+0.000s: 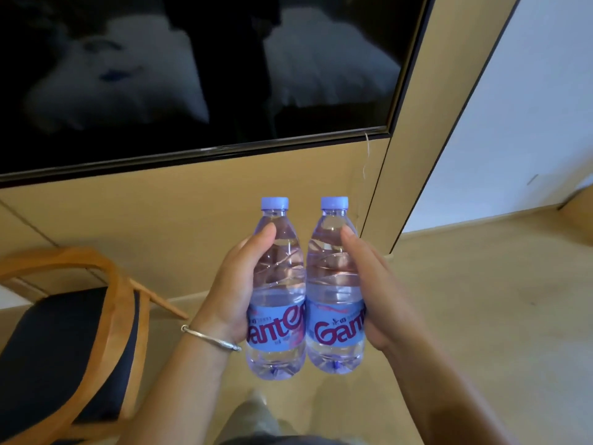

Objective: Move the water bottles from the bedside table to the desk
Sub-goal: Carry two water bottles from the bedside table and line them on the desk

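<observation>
Two clear water bottles with blue caps and blue labels with red lettering are held upright side by side in mid-air, their sides touching. My left hand [236,290] grips the left bottle [278,284] around its middle, thumb up on the shoulder. My right hand [375,287] grips the right bottle [333,277] the same way. A silver bangle sits on my left wrist. Neither the bedside table nor the desk is in view.
A large dark TV screen [192,75] hangs on a tan wall panel [192,200] straight ahead. A wooden chair with a dark seat [64,342] stands at the lower left. Pale wooden floor [481,300] spreads to the right, below a white wall [529,107].
</observation>
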